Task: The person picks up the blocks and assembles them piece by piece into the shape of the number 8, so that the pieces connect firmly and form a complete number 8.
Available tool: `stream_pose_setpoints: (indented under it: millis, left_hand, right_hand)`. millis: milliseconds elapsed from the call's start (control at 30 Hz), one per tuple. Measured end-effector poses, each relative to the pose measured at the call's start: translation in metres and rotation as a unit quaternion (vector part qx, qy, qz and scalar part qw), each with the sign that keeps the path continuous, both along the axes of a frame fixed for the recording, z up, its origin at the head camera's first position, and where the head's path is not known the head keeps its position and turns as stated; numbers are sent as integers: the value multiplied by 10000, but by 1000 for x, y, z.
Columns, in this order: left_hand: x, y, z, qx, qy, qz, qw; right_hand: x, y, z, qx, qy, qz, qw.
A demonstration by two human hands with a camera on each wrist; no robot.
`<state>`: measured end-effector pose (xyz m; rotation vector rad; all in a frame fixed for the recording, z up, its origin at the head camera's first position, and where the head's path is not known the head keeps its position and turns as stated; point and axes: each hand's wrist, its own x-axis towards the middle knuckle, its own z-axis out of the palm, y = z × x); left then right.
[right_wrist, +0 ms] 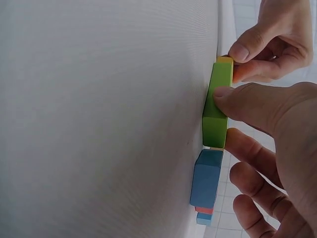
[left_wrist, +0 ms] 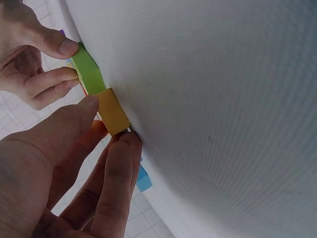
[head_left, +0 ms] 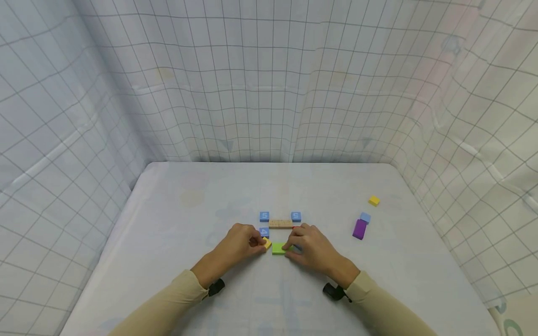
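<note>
Down on the table (head_left: 143,270), it's the left hand (head_left: 237,243) pinching a yellow block (left_wrist: 113,111) just beside the green block (head_left: 278,249) in the right hand's (head_left: 314,248) grip, a wooden block (head_left: 280,224) lying beyond!

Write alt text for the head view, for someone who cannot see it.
A left hand pinches a yellow block and a right hand holds a green block on a white table. Three blue numbered blocks and a wooden block lie just beyond; a purple block lies off to the right.
</note>
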<state>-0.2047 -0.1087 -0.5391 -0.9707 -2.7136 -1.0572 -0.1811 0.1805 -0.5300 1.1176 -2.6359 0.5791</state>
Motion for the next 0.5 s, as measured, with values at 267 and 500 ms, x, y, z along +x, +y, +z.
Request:
stream_pose_setpoints:
  millis: [267, 500]
  left_hand:
    - [-5, -2, -12, -18, 180, -81, 9998]
    - [12, 5, 25, -198, -316, 194, 9991]
  right_hand:
    - [1, 1, 0, 30, 83, -7, 10000]
    - [0, 1, 0, 44, -18, 3, 10000]
